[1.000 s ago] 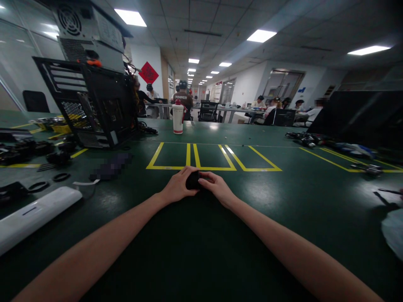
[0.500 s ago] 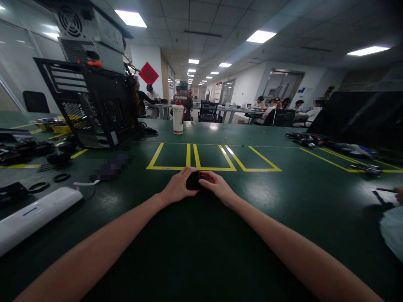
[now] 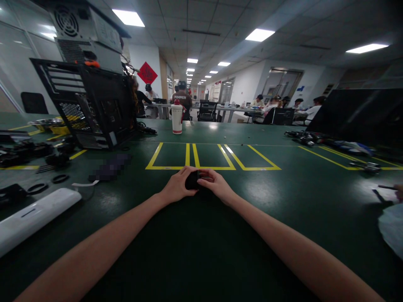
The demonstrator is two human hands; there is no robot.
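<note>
Just in front of the yellow tape boxes (image 3: 195, 168), both hands meet at a small dark, rounded object (image 3: 191, 180) whose kind I cannot make out. My left hand (image 3: 176, 184) is wrapped round its left side, thumb below and fingers over the top. On the right side, my right hand (image 3: 215, 184) has its fingertips and thumb closed against the object's edge. The fingers hide part of it. Beneath the hands lies the dark green tabletop (image 3: 189, 247).
A black computer case (image 3: 94, 105) stands at the left, before a white tumbler (image 3: 177, 119). Nearer lie a white power strip (image 3: 40, 216), black rings (image 3: 37, 188) and a blurred-out phone-like item (image 3: 110, 167). Black parts (image 3: 367, 167) lie right, near another person's hand (image 3: 399, 192).
Both hands stay closed on the dark object in almost the same place. The whole view has shifted very slightly.
</note>
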